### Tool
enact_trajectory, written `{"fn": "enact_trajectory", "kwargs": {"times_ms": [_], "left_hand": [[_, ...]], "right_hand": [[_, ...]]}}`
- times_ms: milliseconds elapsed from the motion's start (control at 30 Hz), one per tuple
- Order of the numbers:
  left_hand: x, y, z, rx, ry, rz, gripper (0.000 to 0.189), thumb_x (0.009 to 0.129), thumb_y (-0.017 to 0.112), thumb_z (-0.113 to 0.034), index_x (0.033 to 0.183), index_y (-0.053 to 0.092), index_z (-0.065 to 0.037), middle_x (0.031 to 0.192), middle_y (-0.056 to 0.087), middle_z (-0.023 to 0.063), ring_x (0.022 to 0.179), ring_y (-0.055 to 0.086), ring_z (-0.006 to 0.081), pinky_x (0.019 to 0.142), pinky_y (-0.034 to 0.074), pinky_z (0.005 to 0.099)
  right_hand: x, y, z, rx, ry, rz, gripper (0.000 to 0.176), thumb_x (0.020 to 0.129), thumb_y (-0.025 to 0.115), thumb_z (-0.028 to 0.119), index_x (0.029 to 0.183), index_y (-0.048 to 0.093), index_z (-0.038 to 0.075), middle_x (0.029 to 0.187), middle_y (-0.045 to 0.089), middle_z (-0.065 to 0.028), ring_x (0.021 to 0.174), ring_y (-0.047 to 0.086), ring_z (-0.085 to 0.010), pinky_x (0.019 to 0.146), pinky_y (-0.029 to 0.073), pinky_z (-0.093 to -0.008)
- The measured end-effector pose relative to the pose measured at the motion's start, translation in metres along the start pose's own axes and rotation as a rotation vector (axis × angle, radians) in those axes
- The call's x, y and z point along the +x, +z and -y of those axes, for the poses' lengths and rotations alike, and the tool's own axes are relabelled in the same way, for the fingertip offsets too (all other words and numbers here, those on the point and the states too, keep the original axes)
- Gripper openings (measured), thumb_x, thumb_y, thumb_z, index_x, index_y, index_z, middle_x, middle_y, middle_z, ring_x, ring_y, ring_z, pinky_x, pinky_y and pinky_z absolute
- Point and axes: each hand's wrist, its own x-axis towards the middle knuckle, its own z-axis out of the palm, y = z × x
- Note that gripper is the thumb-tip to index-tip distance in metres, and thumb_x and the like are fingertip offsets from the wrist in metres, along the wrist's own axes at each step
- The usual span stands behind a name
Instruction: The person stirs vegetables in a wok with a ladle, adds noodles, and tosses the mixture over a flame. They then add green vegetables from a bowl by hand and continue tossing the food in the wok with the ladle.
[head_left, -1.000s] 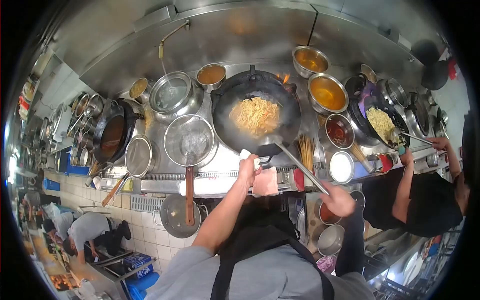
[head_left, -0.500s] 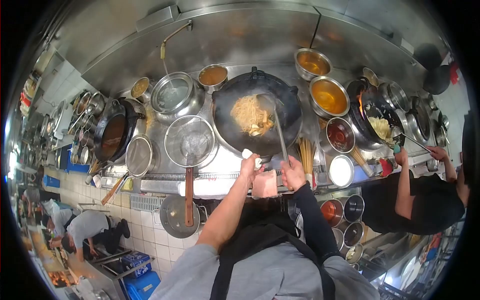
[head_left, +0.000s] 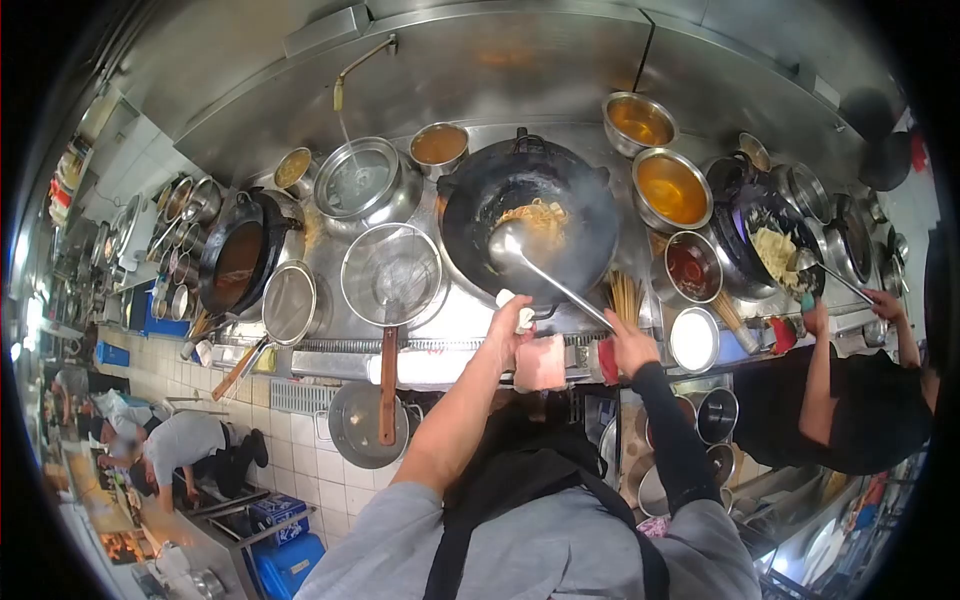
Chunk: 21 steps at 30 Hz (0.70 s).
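Observation:
Noodles (head_left: 541,217) lie in the steaming black wok (head_left: 472,215) in front of me. My left hand (head_left: 506,330) is closed on a folded white cloth (head_left: 526,318) at the wok's near rim, by its handle. My right hand (head_left: 632,346) grips the long handle of a metal ladle (head_left: 508,243). The ladle's round bowl sits over the left near part of the wok, beside the noodles. A pinkish folded cloth (head_left: 541,362) lies on the stove's front edge between my hands.
To the left are a mesh strainer (head_left: 391,272) and a water pot (head_left: 357,182) under a running tap. Bowls of amber liquid (head_left: 671,189) and dark red sauce (head_left: 693,266) stand right, beside a bamboo brush (head_left: 627,296). Another person's hand (head_left: 816,318) works at a second wok (head_left: 735,205).
My right hand has moved right and outward. The ladle bowl has swung from the wok's far right to its near left. The noodles are bunched smaller and nearer the middle, with more steam.

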Motion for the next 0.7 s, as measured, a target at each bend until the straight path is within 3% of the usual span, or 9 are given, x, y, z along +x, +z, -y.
{"fn": "enact_trajectory", "kwargs": {"times_ms": [67, 133, 167, 233, 333, 433, 500, 600, 700], "left_hand": [[0.014, -0.012, 0.002, 0.177, -0.009, 0.038, 0.016, 0.088, 0.066, -0.016, 0.093, 0.058, -0.003, 0.083, 0.061, 0.008, 0.064, 0.061, 0.0206, 0.051, 0.05, 0.028], [0.004, -0.009, 0.017, 0.031, 0.078, 0.007, 0.015, 0.088, 0.065, -0.014, 0.092, 0.058, -0.002, 0.082, 0.062, 0.0084, 0.061, 0.06, 0.0206, 0.048, 0.048, 0.0274], [-0.004, -0.004, 0.021, -0.043, 0.13, -0.008, 0.014, 0.088, 0.064, -0.014, 0.092, 0.058, -0.002, 0.082, 0.062, 0.0085, 0.06, 0.06, 0.0206, 0.047, 0.047, 0.0271], [-0.048, 0.002, 0.031, -0.101, 0.095, 0.027, 0.011, 0.09, 0.061, -0.012, 0.098, 0.057, -0.006, 0.089, 0.06, 0.009, 0.063, 0.058, 0.0205, 0.049, 0.046, 0.0282], [-0.12, 0.004, 0.025, -0.104, -0.029, 0.11, 0.011, 0.091, 0.061, -0.011, 0.099, 0.056, -0.005, 0.084, 0.058, 0.008, 0.066, 0.057, 0.0207, 0.05, 0.047, 0.0275], [-0.1, 0.004, 0.01, -0.245, 0.055, 0.118, 0.011, 0.091, 0.061, -0.012, 0.099, 0.056, -0.005, 0.083, 0.058, 0.0079, 0.065, 0.058, 0.021, 0.049, 0.046, 0.0269], [-0.091, 0.003, 0.011, -0.167, 0.066, 0.07, 0.009, 0.091, 0.059, -0.013, 0.095, 0.057, -0.006, 0.079, 0.058, 0.0068, 0.06, 0.058, 0.0187, 0.046, 0.044, 0.0269], [-0.069, -0.024, 0.07, 0.022, 0.155, -0.009, 0.012, 0.091, 0.056, -0.016, 0.087, 0.058, -0.005, 0.071, 0.059, 0.0055, 0.053, 0.057, 0.0159, 0.042, 0.041, 0.0276], [-0.109, -0.043, 0.097, 0.245, 0.008, 0.07, 0.012, 0.092, 0.053, -0.01, 0.089, 0.061, -0.002, 0.07, 0.062, 0.0086, 0.05, 0.056, 0.0169, 0.038, 0.039, 0.0297]], "right_hand": [[-0.039, 0.011, -0.009, 0.002, 0.041, -0.066, 0.052, 0.093, 0.06, 0.018, 0.142, 0.049, 0.01, 0.108, 0.066, -0.0246, 0.091, 0.065, -0.0454, 0.077, 0.052, -0.0534], [-0.072, 0.025, -0.01, 0.047, 0.106, -0.102, 0.051, 0.094, 0.059, 0.019, 0.143, 0.048, 0.012, 0.104, 0.067, -0.0251, 0.088, 0.066, -0.0454, 0.076, 0.053, -0.0539], [-0.083, 0.02, 0.002, 0.133, 0.15, 0.005, 0.049, 0.096, 0.059, 0.02, 0.141, 0.049, 0.006, 0.103, 0.067, -0.0279, 0.088, 0.066, -0.048, 0.077, 0.053, -0.0538], [-0.096, 0.018, 0.017, 0.405, -0.122, -0.206, 0.046, 0.098, 0.059, 0.018, 0.14, 0.049, 0.003, 0.086, 0.067, -0.0186, 0.067, 0.066, -0.0368, 0.06, 0.053, -0.0454], [-0.107, -0.104, 0.086, 1.177, 0.473, 0.39, 0.031, 0.1, 0.057, 0.015, 0.129, 0.054, 0.002, 0.074, 0.057, -0.0037, 0.05, 0.053, -0.0154, 0.043, 0.042, -0.0306], [-0.103, -0.131, 0.093, 1.33, 0.563, 0.51, 0.015, 0.102, 0.055, 0.012, 0.114, 0.056, 0.004, 0.071, 0.044, 0.0053, 0.05, 0.039, -0.0026, 0.039, 0.031, -0.0208], [-0.088, -0.112, 0.087, 1.259, 0.52, 0.502, 0.009, 0.102, 0.056, 0.014, 0.103, 0.053, 0.005, 0.07, 0.046, 0.0034, 0.047, 0.04, -0.0035, 0.036, 0.031, -0.022], [-0.066, -0.068, 0.078, 0.989, 0.366, 0.319, 0.02, 0.099, 0.06, 0.013, 0.113, 0.056, -0.001, 0.079, 0.057, -0.0046, 0.061, 0.054, -0.0124, 0.053, 0.045, -0.0278], [-0.069, -0.053, 0.089, 0.783, 0.188, 0.07, 0.033, 0.096, 0.063, 0.011, 0.125, 0.056, -0.004, 0.088, 0.064, -0.0108, 0.078, 0.061, -0.0185, 0.072, 0.05, -0.0313]]}}
